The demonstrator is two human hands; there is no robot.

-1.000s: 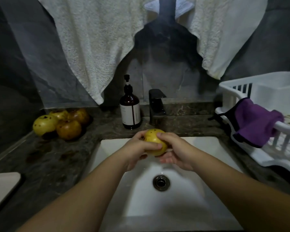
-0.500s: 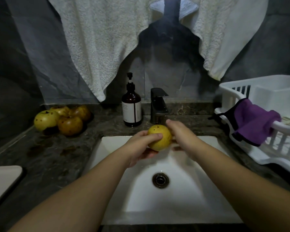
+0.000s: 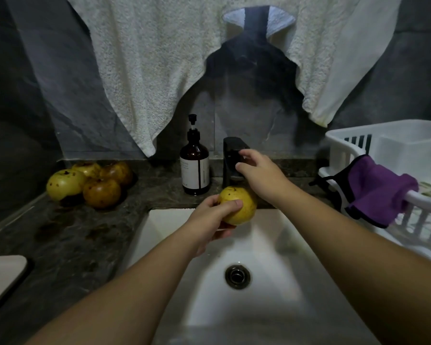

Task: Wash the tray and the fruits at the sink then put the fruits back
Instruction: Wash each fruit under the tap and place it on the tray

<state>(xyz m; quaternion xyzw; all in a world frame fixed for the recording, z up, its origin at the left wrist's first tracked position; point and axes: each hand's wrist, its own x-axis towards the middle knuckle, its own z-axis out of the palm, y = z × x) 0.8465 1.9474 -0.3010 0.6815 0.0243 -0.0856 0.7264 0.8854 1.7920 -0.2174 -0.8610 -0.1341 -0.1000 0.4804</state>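
The counter (image 3: pixel 67 235) is dark, veined polished stone with a dull sheen. Set into it, the sink (image 3: pixel 279 247) is smooth glossy white ceramic with a dark metal drain (image 3: pixel 237 275). The faucet (image 3: pixel 230 155) is matt black metal. The soap bottle (image 3: pixel 194 168) is glossy brown glass with a paper label. At the counter's right edge stands a white plastic rack (image 3: pixel 393 143) draped with soft purple cloth (image 3: pixel 381 190). Rough white terry towels (image 3: pixel 147 61) hang above. The fruits (image 3: pixel 90 181) have smooth, speckled, bruised skins.

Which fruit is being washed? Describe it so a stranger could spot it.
Start at the white sink, below the black faucet. Over its back edge the left hand grips a yellow fruit. It alone is held; the other fruits sit piled on the counter at left.
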